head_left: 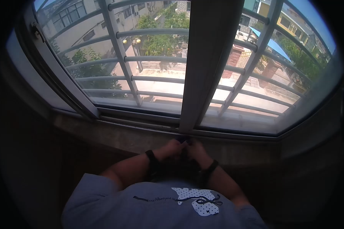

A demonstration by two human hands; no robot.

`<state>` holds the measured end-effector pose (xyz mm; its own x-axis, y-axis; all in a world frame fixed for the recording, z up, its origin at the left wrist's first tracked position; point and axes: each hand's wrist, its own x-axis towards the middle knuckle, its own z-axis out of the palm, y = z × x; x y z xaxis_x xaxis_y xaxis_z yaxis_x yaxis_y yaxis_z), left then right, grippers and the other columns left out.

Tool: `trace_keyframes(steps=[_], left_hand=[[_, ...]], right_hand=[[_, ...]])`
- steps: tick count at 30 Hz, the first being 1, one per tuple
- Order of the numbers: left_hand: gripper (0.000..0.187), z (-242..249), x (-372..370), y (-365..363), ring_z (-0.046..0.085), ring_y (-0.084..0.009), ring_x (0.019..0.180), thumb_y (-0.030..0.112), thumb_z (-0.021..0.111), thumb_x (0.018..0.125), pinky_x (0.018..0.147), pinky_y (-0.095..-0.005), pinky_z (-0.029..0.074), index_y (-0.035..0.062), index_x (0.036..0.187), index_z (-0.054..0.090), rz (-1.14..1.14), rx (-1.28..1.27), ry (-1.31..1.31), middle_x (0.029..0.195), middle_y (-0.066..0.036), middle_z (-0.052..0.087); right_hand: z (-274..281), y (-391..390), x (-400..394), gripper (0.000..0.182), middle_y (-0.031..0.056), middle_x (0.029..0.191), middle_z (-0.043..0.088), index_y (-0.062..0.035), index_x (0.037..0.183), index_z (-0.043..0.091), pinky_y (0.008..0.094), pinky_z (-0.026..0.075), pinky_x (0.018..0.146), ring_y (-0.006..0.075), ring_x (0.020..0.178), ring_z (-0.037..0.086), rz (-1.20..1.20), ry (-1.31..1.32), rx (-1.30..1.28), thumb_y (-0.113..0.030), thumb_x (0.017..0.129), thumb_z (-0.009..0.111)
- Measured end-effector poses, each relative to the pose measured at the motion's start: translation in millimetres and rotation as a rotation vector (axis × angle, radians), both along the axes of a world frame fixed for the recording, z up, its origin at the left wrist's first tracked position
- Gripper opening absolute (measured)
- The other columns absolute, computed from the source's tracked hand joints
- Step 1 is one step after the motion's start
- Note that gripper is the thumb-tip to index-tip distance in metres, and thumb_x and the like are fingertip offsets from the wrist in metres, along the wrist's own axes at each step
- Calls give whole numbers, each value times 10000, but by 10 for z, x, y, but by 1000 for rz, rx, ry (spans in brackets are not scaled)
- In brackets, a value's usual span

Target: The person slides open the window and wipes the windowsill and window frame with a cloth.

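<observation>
- Daylight comes through a wide window (156, 72) with a pale frame and a thick upright post (206, 65) down its middle.
- Outside the glass runs a grille of curved horizontal bars (153, 59) crossed by slanted struts.
- Beyond the bars lie buildings (91, 26), green trees (162, 38) and a sunlit paved yard (160, 82); a blue awning (277, 47) shows to the right.
- Below the frame a stone sill (122, 137) spans the view, shadowed, with dark walls on both sides.
- At the bottom edge, the person's grey shirt (149, 202) carries a white dotted print with a dark bow.
- Both forearms reach forward from the shirt and meet at the sill, just under the foot of the post.
- The left hand (171, 149) and right hand (197, 150) sit close together, knuckles up, touching or nearly so.
- A dark band (152, 158) circles the left wrist, and another dark band (209, 168) circles the right.
- Between the two hands, at the inner edge of the sill, a small dark object (185, 140) peeks out; it is too shadowed to identify.
- The fingers of both hands curl inward around that spot, but shadow hides whether they pinch the object or merely rest beside it, so I cannot tell.
</observation>
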<state>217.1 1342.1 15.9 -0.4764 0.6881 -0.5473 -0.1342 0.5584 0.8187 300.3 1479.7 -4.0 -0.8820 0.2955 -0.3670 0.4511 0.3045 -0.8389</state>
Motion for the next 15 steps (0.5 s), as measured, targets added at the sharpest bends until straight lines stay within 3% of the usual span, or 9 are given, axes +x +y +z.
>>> trace_keyframes(steps=[1,3,6,9,15], left_hand=[[557,-219,49,130,571,-163,439,545,490,906,387,-292,434,59,646,569,-20,17,-2,542,-43,560],[588,-112,151,264,589,-178,441,557,454,915,382,-297,441,55,630,568,-88,61,49,537,-66,575],[602,-107,173,389,610,-195,451,540,432,929,380,-301,453,43,617,567,-130,-52,85,539,-87,591],[600,0,186,322,628,-195,487,529,386,949,408,-293,469,39,671,594,7,-74,2,574,-102,620],[558,79,-58,-11,634,-192,493,480,402,956,415,-277,474,28,679,577,49,-37,-54,602,-119,636]], right_hand=[[-82,106,78,273,156,802,653,-13,1036,579,353,507,465,231,580,639,-47,19,-33,-237,880,573],[-98,266,217,251,181,780,639,21,981,564,357,493,436,248,567,637,-132,-12,-122,-195,859,600],[-135,325,278,303,97,714,626,-12,1018,561,291,453,395,165,484,576,-146,14,-117,-295,911,561],[46,310,232,283,62,612,576,-25,974,555,278,419,373,147,422,530,-110,-80,-161,-302,917,559],[285,127,-43,262,53,592,574,-41,948,543,253,377,348,127,419,537,50,-187,-333,-299,903,541]])
